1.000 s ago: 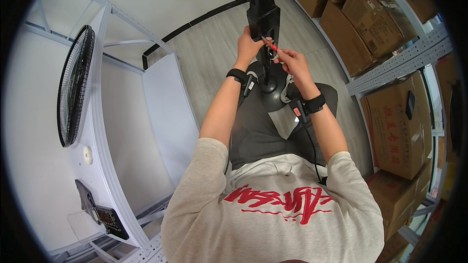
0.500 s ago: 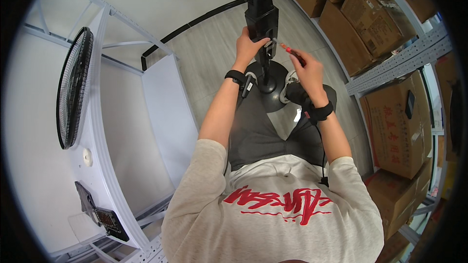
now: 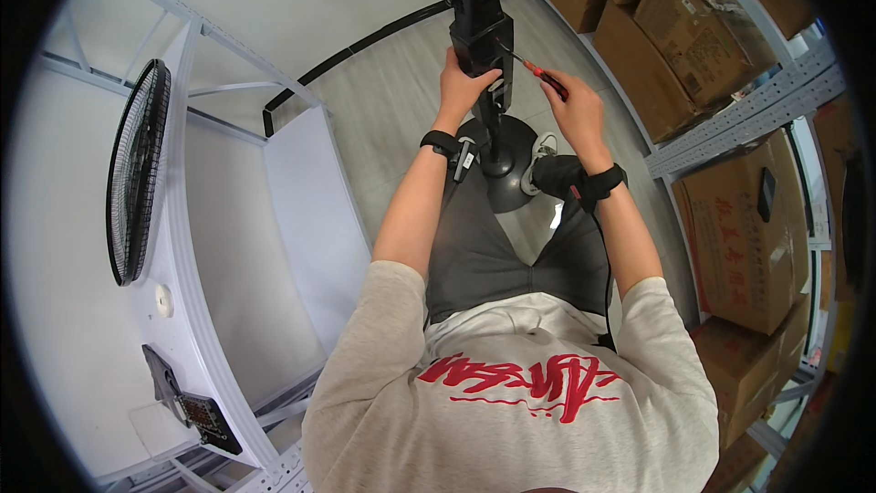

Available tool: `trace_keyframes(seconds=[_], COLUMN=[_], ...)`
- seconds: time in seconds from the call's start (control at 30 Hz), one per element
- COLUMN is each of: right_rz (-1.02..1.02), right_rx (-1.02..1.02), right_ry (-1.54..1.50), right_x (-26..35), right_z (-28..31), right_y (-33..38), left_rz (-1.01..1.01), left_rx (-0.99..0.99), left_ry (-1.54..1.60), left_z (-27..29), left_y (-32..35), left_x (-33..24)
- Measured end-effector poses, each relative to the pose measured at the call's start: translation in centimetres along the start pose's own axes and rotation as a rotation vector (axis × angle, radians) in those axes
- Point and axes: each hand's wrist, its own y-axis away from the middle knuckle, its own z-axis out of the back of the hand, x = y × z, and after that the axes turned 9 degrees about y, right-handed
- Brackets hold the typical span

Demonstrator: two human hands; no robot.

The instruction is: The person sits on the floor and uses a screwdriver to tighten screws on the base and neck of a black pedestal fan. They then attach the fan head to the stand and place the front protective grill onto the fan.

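Note:
A black stand fan [image 3: 482, 32] rises in front of me from its round base [image 3: 522, 187] on the floor, its top cut off by the upper edge. My left hand [image 3: 463, 94] is wrapped around the lower part of the fan's black housing, thumb across the side facing me. In my right hand [image 3: 578, 111] is a screwdriver [image 3: 538, 70] with a red and black handle. Its shaft points up and left, and the tip meets the right side of the housing above my left thumb. Whether it sits in a screw is too small to tell.
On the white shelf at left stand a black fan grille [image 3: 137, 178], a white round part [image 3: 164, 301] and a black flat part [image 3: 208, 420]. Cardboard boxes [image 3: 744, 246] fill the right rack, with a dark phone-like object [image 3: 767, 194] on one. My feet flank the base.
The screwdriver's tip has moved up and left along the housing, from beside my left thumb to higher up. The fan has shifted slightly left, and my left hand still grips it.

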Motion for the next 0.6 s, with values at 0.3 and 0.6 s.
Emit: trace_keyframes(seconds=[0.3,0.6], right_rz=[0.067,0.087], right_rx=[-0.02,-0.059], right_ry=[0.097,0.038], right_x=[-0.1,-0.2], right_z=[-0.6,-1.3], right_y=[-0.4,0.5], left_rz=[0.041,0.051], left_rx=[0.018,0.036], left_ry=[0.036,0.049], left_z=[0.0,0.0], left_y=[0.0,0.0], left_x=[-0.2,0.2])
